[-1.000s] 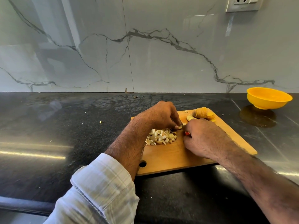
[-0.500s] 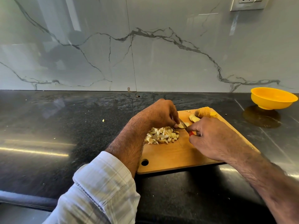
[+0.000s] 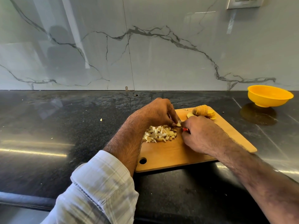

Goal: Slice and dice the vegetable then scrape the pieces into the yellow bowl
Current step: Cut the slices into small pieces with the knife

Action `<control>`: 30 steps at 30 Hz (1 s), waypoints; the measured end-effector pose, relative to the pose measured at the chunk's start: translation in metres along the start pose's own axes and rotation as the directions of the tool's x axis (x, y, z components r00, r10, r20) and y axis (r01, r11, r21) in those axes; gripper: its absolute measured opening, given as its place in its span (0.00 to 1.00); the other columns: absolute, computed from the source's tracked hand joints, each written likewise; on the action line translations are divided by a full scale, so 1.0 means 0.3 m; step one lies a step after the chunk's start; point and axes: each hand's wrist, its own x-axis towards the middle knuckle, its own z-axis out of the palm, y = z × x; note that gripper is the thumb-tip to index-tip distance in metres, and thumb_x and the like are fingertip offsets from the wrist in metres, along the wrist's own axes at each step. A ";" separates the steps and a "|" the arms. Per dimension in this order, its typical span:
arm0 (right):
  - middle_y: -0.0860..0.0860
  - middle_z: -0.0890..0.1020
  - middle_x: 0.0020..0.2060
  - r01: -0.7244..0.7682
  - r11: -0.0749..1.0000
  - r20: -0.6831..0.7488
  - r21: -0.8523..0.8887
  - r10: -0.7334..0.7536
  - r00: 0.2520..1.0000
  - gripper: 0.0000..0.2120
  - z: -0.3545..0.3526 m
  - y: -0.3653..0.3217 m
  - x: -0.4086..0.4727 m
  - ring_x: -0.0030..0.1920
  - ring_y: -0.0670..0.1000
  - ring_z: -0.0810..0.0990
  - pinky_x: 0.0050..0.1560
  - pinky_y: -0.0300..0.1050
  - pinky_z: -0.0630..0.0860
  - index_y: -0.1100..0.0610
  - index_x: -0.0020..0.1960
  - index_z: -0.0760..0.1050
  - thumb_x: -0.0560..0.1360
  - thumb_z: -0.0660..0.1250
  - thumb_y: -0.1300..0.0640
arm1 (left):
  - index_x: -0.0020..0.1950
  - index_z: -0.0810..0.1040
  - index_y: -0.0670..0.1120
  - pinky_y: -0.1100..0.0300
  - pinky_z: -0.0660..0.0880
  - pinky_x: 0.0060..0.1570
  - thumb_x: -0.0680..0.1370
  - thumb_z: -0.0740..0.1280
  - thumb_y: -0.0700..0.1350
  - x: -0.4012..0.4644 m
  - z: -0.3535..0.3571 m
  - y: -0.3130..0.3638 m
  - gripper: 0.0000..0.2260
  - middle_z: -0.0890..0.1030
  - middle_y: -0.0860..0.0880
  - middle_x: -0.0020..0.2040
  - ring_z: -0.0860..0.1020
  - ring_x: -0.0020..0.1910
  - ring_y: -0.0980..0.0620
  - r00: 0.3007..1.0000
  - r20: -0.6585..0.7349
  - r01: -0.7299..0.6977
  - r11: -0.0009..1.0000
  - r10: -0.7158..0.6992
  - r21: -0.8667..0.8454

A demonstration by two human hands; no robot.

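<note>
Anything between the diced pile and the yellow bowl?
Partly. The right hand and the row of uncut slices sit on the cutting board between the diced pile and the yellow bowl. The counter beyond the board's right edge looks bare.

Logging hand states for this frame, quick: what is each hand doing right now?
Left hand: fingers pinch a pale vegetable slice on the wooden cutting board.
Right hand: curled round a red-handled knife.

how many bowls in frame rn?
1. The yellow bowl sits on the dark counter at far right near the wall, apart from the cutting board. It looks empty. Nothing suggests another, though the frame cuts off just past it.
</note>
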 end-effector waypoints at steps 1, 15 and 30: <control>0.47 0.81 0.42 0.003 1.000 -0.017 0.022 -0.002 1.000 0.15 0.004 0.012 -0.002 0.44 0.49 0.81 0.44 0.45 0.82 0.50 0.64 0.80 0.80 0.64 0.49 | 0.50 0.89 0.52 0.54 0.81 0.59 0.75 0.79 0.43 -0.002 -0.004 -0.004 0.06 0.84 0.57 0.50 0.81 0.53 0.58 1.000 0.005 -0.006 1.000 0.006 0.009; 0.43 0.77 0.34 0.037 0.998 0.011 0.056 -0.038 0.999 0.17 -0.030 0.018 -0.049 0.37 0.43 0.77 0.33 0.35 0.68 0.47 0.69 0.79 0.81 0.66 0.50 | 0.52 0.89 0.57 0.46 0.78 0.65 0.79 0.70 0.36 0.003 -0.017 -0.017 0.15 0.82 0.53 0.63 0.77 0.63 0.52 0.998 0.062 0.021 0.998 -0.024 0.052; 0.46 0.81 0.41 0.048 0.998 -0.029 0.036 -0.047 0.998 0.15 0.012 0.034 0.002 0.41 0.46 0.81 0.41 0.43 0.80 0.49 0.65 0.80 0.81 0.64 0.48 | 0.52 0.89 0.56 0.52 0.80 0.59 0.79 0.68 0.35 -0.016 -0.018 -0.008 0.16 0.83 0.57 0.58 0.80 0.57 0.56 1.000 0.013 0.012 1.000 -0.013 0.019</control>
